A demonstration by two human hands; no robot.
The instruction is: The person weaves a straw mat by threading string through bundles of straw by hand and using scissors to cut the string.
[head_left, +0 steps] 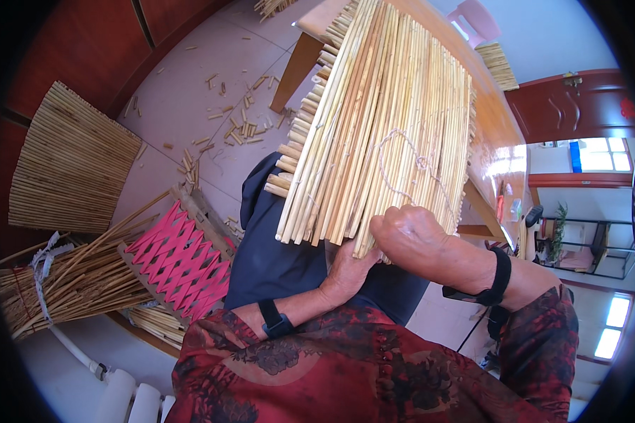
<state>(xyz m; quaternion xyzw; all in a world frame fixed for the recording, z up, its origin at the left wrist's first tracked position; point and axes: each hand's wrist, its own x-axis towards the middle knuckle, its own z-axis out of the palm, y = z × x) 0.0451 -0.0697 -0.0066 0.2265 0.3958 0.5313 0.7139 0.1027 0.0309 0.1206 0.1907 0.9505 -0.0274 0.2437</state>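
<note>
A mat of pale reed sticks [374, 106] lies over my lap and the wooden table [496, 204], with short stubs along its left side. A loop of thin cord [381, 158] rests on the reeds and trails toward its lower edge. My left hand [349, 271] is under that lower edge, gripping it, with its fingertips mostly hidden. My right hand [413, 236] is curled closed on the lower right part of the mat; what is between its fingers is hidden.
At left are another reed mat [70, 162], a tied reed bundle [70, 285] and a stool with pink webbing [169, 257]. Short offcuts [243, 127] litter the tiled floor. A pink chair [473, 21] stands beyond the table, and white radiator pipes [116, 395] are at lower left.
</note>
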